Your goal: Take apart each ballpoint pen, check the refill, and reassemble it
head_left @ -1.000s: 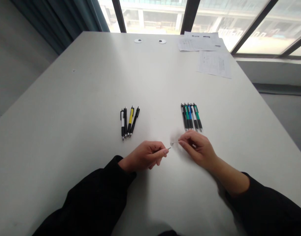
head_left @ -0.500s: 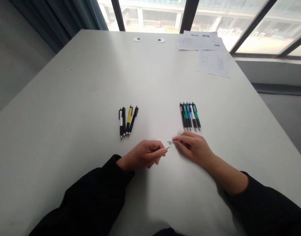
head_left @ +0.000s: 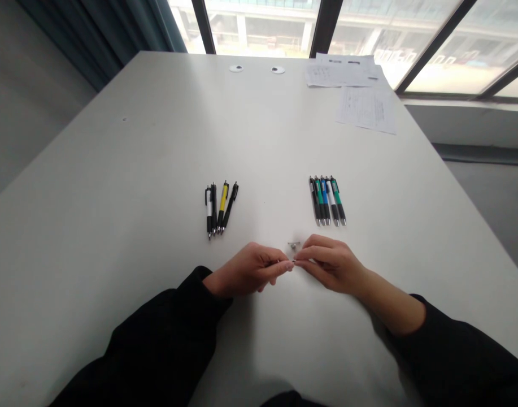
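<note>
My left hand is pinched shut on a thin dark pen part whose tip pokes out at the fingertips. My right hand is also pinched; its fingertips meet those of the left hand, and what it holds is too small to name. A tiny silver piece lies on the white table just beyond the two hands. A group of several black, white and yellow pens lies ahead to the left. Another group of several green, blue and white pens lies ahead to the right.
Printed paper sheets lie at the far right of the table near the window. Two round white cable caps sit at the far edge. A dark curtain hangs at the back left.
My right hand has left the small silver piece on the table and drawn back toward me, bringing its fingertips against those of the left hand. The left hand has barely moved.
</note>
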The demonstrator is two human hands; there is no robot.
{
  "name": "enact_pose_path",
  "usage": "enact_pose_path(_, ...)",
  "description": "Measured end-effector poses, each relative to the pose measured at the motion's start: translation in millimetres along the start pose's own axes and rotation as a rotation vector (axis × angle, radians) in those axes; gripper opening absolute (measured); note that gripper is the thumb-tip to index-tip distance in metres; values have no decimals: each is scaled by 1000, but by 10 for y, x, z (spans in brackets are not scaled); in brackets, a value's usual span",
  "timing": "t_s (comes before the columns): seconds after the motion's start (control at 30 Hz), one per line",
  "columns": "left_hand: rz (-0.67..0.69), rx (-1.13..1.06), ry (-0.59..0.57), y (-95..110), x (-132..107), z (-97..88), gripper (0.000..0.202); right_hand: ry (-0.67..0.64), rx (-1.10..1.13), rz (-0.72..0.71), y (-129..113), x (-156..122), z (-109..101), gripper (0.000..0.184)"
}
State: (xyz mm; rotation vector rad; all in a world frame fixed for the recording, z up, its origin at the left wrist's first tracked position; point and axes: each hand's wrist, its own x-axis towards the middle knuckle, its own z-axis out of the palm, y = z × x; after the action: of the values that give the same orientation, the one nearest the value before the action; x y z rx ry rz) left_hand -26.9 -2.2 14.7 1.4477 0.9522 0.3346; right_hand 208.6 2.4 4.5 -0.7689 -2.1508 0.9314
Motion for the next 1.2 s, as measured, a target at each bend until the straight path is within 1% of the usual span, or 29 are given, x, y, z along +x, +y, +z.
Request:
enact_pose_path(0.1, -28, -64, -8, -12, -6, -45, 36, 42, 45, 110, -11, -20, -126, 8)
enact_pose_path(0.23, -89, -266, -34, -35, -26, -193, 41, 181, 120, 217, 52, -107, -299, 16)
enact_pose_path(0.3, -109, -335, 11, -40, -32, -267, 46, 198, 138, 236, 92, -144, -333, 16)
enact_pose_path(0.4, -110, -431, 99, -52, -30, -323, 48, 127, 92, 232, 123, -154, -316, 15)
enact_pose_path(0.5, -91, -497, 114, -79, -26, -324, 49, 34, -18, 219, 125, -134, -270, 13)
enact_pose_path(0.57, -81, -506, 110, -96, -26, -316, 48, 5, -81, 207, 123, -125, -249, 13)
enact_pose_path(0.87, -76, -484, 128, -77, -25, -305, 45, -19, -249, 179, 141, -139, -220, 11)
enact_pose_path(1.07, -83, -485, 123, -64, -22, -296, 43, -52, -247, 148, 160, -150, -220, 12)
enact_pose_path(1.2, -72, -490, 121, -70, -24, -298, 41, -57, -246, 154, 165, -147, -216, 12)
